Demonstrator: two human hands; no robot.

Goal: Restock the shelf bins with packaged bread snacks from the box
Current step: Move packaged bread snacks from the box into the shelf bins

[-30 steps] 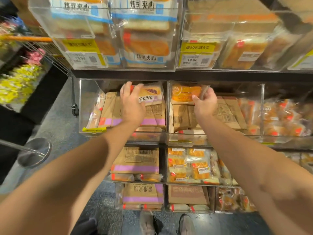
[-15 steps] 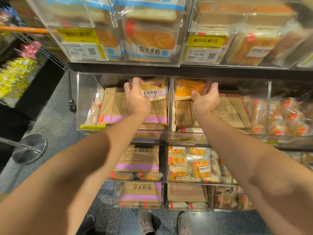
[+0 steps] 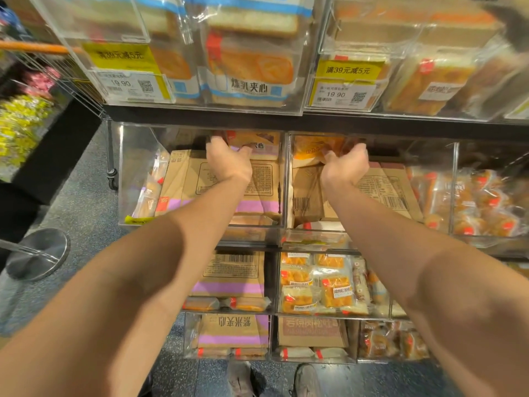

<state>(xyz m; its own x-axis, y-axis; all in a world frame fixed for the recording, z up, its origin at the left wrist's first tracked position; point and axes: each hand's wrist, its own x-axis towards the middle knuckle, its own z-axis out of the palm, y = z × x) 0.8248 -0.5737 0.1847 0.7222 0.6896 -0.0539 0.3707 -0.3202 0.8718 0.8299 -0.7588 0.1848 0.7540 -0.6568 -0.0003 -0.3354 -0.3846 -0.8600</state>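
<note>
Head view: in the left clear acrylic bin (image 3: 137, 179), the left hand (image 3: 229, 161) has its fingers curled round a purple-striped packaged bread snack (image 3: 257, 144), lifted above the brown cardboard box (image 3: 229, 184), likely for stacking behind. Next bin along, the right hand (image 3: 347, 164) pinches an orange-filled bread packet (image 3: 312, 149) over its own tan carton (image 3: 383, 190).
</note>
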